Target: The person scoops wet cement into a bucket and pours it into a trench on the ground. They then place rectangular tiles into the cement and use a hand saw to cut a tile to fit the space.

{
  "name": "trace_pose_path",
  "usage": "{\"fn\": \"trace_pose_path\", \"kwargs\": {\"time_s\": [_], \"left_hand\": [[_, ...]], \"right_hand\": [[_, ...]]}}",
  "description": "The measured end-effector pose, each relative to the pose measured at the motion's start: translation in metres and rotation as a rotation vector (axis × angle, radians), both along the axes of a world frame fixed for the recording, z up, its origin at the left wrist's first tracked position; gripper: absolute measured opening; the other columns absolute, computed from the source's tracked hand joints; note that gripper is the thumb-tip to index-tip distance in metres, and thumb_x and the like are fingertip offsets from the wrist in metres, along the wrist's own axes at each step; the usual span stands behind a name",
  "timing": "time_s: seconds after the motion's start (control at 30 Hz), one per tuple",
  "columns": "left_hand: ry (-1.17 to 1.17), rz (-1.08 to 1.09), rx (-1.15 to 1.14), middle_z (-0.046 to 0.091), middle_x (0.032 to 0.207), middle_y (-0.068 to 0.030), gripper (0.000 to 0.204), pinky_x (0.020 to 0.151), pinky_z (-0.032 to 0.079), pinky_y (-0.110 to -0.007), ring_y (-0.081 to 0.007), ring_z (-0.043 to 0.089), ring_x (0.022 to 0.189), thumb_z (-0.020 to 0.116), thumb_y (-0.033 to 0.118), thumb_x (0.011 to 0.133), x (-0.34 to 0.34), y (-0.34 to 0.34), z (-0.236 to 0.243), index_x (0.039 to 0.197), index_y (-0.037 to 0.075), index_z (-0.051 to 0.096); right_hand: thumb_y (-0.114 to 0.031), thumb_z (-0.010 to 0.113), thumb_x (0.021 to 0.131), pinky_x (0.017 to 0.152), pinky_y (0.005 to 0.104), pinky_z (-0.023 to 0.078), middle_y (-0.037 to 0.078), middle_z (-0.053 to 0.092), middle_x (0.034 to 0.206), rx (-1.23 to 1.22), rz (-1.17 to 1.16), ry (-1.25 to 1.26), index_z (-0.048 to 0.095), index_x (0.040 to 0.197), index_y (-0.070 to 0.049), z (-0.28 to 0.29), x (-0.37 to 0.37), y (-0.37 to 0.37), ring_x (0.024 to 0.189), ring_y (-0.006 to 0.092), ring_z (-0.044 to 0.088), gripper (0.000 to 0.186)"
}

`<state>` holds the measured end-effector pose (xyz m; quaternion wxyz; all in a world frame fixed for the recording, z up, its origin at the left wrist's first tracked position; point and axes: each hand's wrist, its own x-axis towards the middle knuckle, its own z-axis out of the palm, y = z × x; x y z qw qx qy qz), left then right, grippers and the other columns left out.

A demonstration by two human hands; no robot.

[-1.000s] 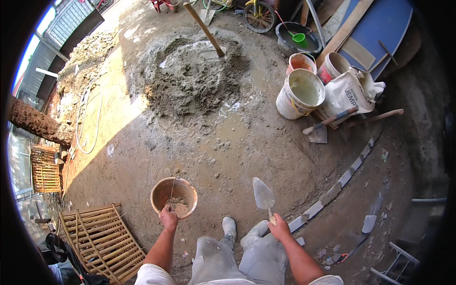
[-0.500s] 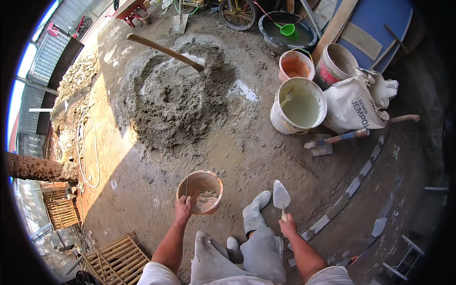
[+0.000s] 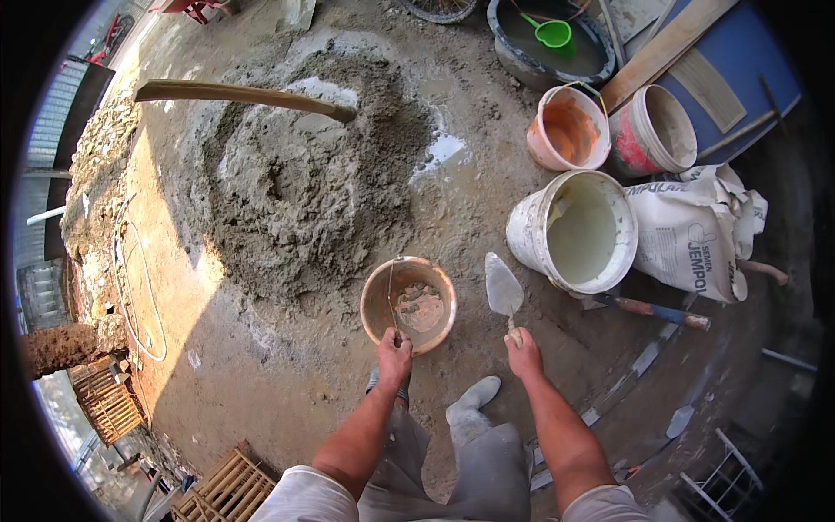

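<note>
My left hand (image 3: 393,355) is closed on the wire handle of an orange-brown bucket (image 3: 421,306) with a little grey residue inside. My right hand (image 3: 524,354) grips a pointed trowel (image 3: 504,285) by its handle, blade pointing away from me. Just beyond the bucket lies a heap of wet grey mortar (image 3: 287,200) with a long wooden handle (image 3: 217,92) sticking out of it toward the left. A white bucket (image 3: 583,230) of cloudy liquid stands ahead of the trowel, to its right.
Right: cement bag (image 3: 683,235), pink bucket (image 3: 570,130), red-and-white bucket (image 3: 644,130), dark tub (image 3: 513,61), leaning boards (image 3: 661,39) and a curved row of blocks (image 3: 644,357). Left: hose (image 3: 156,322) and bamboo racks (image 3: 104,396). A ladder (image 3: 718,478) is at lower right.
I have stepped forward: the heap and buckets appear nearer and lower in view. Both hands have moved up in the picture with bucket and trowel, my left one also rightward.
</note>
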<state>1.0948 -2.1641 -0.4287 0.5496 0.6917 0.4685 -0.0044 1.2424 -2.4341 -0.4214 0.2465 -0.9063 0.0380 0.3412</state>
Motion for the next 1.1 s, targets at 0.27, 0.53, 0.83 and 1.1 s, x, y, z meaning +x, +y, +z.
{"fn": "trace_pose_path", "kwargs": {"time_s": [0.27, 0.53, 0.83, 1.1], "left_hand": [[0.131, 0.261, -0.242, 0.051, 0.069, -0.005, 0.039, 0.062, 0.043, -0.034, -0.0161, 0.05, 0.067, 0.058, 0.03, 0.101, 0.007, 0.017, -0.1, 0.076, 0.0, 0.054], [0.333, 0.336, -0.049, 0.052, 0.133, -0.0192, 0.039, 0.11, 0.036, -0.04, -0.0266, 0.048, 0.127, 0.038, 0.016, 0.107, -0.023, 0.019, -0.15, 0.139, -0.002, 0.051], [0.172, 0.78, -0.279, 0.057, 0.13, -0.0146, 0.047, 0.102, 0.042, -0.036, -0.0228, 0.053, 0.118, 0.044, 0.036, 0.107, -0.002, 0.042, -0.191, 0.138, -0.001, 0.047], [0.13, 0.765, -0.049, 0.057, 0.111, -0.0123, 0.029, 0.093, 0.043, -0.036, -0.0194, 0.052, 0.1, 0.052, 0.025, 0.104, 0.033, 0.054, -0.164, 0.117, -0.001, 0.046]], "right_hand": [[-0.037, 0.063, 0.093, 0.086, 0.0457, 0.049, 0.021, 0.067, 0.108, -0.019, -0.134, -0.078, 0.061, 0.119, -0.005, -0.115, 0.052, 0.078, 0.101, 0.0402, 0.064, 0.041], [-0.037, 0.064, 0.094, 0.072, 0.0441, 0.049, 0.016, 0.065, 0.094, -0.021, -0.221, -0.285, 0.061, 0.115, -0.005, -0.272, 0.117, 0.08, 0.081, 0.0315, 0.063, 0.039], [-0.034, 0.064, 0.096, 0.058, 0.0376, 0.048, 0.011, 0.062, 0.076, 0.255, -0.205, -0.033, 0.06, 0.118, -0.005, -0.335, 0.125, 0.209, 0.062, 0.0227, 0.06, 0.036], [-0.033, 0.066, 0.096, 0.041, 0.0303, 0.041, 0.002, 0.056, 0.066, 0.359, -0.221, 0.278, 0.061, 0.121, -0.008, -0.289, 0.166, 0.283, 0.046, 0.0115, 0.05, 0.036]]}}
